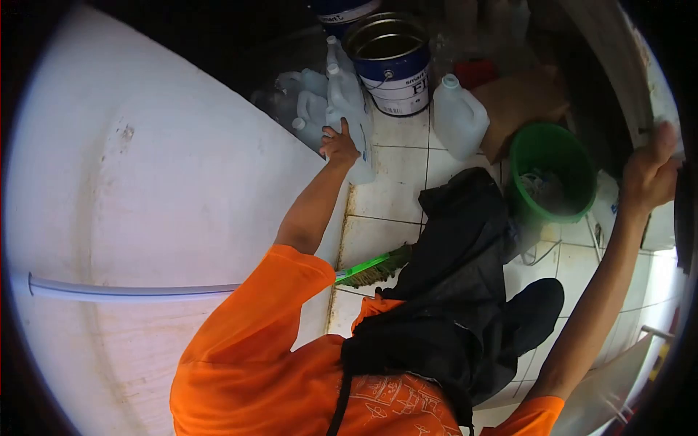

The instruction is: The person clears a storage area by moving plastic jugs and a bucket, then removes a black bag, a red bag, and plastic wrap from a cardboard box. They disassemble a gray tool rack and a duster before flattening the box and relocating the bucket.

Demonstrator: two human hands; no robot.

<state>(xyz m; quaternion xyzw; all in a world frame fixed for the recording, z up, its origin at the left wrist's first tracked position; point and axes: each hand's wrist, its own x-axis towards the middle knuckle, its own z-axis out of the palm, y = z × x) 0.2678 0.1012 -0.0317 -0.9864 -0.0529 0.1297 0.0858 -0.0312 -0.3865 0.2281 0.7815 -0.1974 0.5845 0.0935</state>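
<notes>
My left hand (339, 145) reaches down to a group of translucent plastic jugs on the floor. Its fingers are spread against the side of the nearest jug (361, 168). More capped jugs (311, 109) stand packed to the left, against the white panel. Far out on the right, my right hand (649, 173) is raised, its fingers closed around the edge of an upright frame (641, 131); part of the grip is lost in the dark border.
An open paint bucket (396, 80) stands behind the jugs, and another jug (459, 120) sits to its right beside brown cardboard (527, 102). A green tub (531, 142) holds pale items. A green broom (374, 270) lies near my legs. The white panel (167, 174) fills the left.
</notes>
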